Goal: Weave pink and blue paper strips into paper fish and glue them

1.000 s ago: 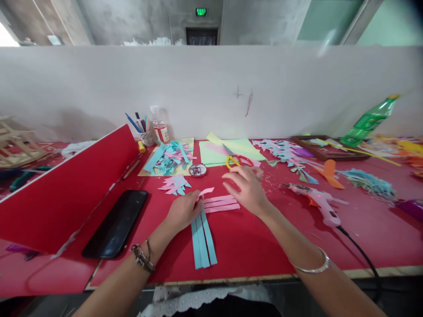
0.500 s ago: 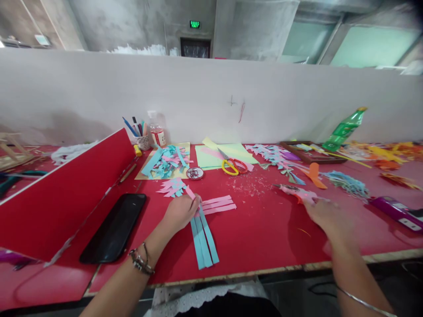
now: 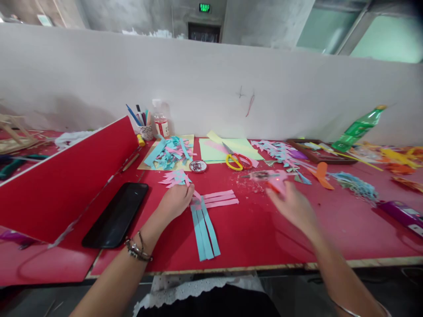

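My left hand [image 3: 176, 200] is closed on one end of a woven piece made of pink and blue paper strips. Its loose blue strips [image 3: 205, 233] lie toward the table's front, and the loose pink strips [image 3: 220, 199] point right. A pink-and-blue zigzag woven part sticks out beyond my fingers. To the right, my right hand [image 3: 292, 204] grips a pink hot glue gun [image 3: 272, 176], slightly blurred, with its nozzle toward the left. A gap separates the nozzle from the strips. Scissors [image 3: 236, 159] with yellow and red handles lie behind, on pale green paper [image 3: 211, 154].
A black phone [image 3: 115, 215] and a standing red board [image 3: 72, 180] are at the left. Behind are cut paper strips [image 3: 170, 152], a round badge [image 3: 198, 166] and a pen cup [image 3: 146, 132]. A green bottle [image 3: 358, 130] leans at the right, near a purple power strip [image 3: 401, 215].
My right hand has lifted the glue gun and moved it left, toward the strips. My left hand keeps its hold, shifted slightly left. The view has tilted down a little.
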{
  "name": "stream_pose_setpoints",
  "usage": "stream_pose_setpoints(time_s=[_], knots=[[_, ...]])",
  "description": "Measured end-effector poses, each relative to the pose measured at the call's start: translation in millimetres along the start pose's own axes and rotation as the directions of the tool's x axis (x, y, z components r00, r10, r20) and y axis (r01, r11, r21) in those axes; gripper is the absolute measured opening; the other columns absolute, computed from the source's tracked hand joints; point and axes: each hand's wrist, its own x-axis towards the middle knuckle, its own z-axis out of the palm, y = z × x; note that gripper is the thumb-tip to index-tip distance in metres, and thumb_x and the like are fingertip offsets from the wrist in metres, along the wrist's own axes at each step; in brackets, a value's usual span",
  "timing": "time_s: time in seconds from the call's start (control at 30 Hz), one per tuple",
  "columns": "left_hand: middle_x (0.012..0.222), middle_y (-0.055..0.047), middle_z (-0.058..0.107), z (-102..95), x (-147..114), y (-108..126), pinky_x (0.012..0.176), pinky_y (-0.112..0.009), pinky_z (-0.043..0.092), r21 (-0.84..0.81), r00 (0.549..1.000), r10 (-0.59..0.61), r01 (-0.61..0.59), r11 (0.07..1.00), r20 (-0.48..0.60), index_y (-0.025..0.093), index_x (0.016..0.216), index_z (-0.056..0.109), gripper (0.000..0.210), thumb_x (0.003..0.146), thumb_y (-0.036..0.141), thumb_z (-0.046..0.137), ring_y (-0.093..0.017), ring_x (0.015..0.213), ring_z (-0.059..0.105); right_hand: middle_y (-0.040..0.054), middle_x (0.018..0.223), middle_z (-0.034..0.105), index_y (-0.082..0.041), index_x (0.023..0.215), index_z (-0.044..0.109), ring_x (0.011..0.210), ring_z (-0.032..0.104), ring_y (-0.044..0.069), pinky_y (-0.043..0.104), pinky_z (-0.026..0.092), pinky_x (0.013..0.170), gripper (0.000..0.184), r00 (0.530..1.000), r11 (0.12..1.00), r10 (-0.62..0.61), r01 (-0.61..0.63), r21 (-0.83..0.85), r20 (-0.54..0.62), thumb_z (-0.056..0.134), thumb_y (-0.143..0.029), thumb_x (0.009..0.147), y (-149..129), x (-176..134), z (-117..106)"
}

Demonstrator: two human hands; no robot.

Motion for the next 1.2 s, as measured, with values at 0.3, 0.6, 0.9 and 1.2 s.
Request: stream_pose_setpoints(time_s=[0.3,0.6,0.9,1.2], knots=[[0.060,-0.011,0.065,-1.6,0,-3,0.064,-0.027,0.044,-0.185,1.000,-0.012,0.014,0.983,0.014,0.014,0.059,0.062,0.055,0.089,0.033,0.019,-0.015,0.055,0.059,0.0162,0.105,0.057,-0.012,0.115,0.042,0.093,0.058,0.027,0.034,0.045,0.068,0.046,0.933,0.945,-0.326,0.323,0.042,0.150,0.046,-0.038,0.078,-68,-28,25],[0.059,-0.010,0.065,-0.2,1,-6,0.063,-0.026,0.043,-0.138,1.000,0.019,-0.016,0.990,0.023,0.014,0.058,0.062,0.055,0.089,0.032,0.020,-0.015,0.055,0.057,0.0172,0.105,0.056,-0.011,0.114,0.042,0.097,0.056,0.027,0.033,0.045,0.069,0.038,0.895,0.915,-0.399,0.402,0.029,0.199,0.043,-0.030,0.081,-73,-30,26],[0.061,-0.010,0.065,-1.4,1,-5,0.063,-0.026,0.043,-0.136,0.999,0.026,-0.023,0.990,0.021,0.015,0.055,0.060,0.053,0.088,0.031,0.021,-0.015,0.055,0.058,0.0165,0.102,0.055,-0.010,0.110,0.042,0.097,0.055,0.026,0.033,0.044,0.070,0.032,0.878,0.908,-0.416,0.417,0.046,0.238,0.040,-0.026,0.083,-74,-31,22],[0.060,-0.009,0.066,-0.4,2,-6,0.064,-0.026,0.043,-0.166,0.999,-0.029,0.033,0.986,0.025,0.016,0.054,0.060,0.054,0.087,0.033,0.021,-0.015,0.056,0.059,0.0159,0.097,0.055,-0.010,0.107,0.045,0.089,0.057,0.025,0.031,0.043,0.067,0.027,0.883,0.905,-0.420,0.425,0.024,0.210,0.039,-0.023,0.083,-73,-31,25]])
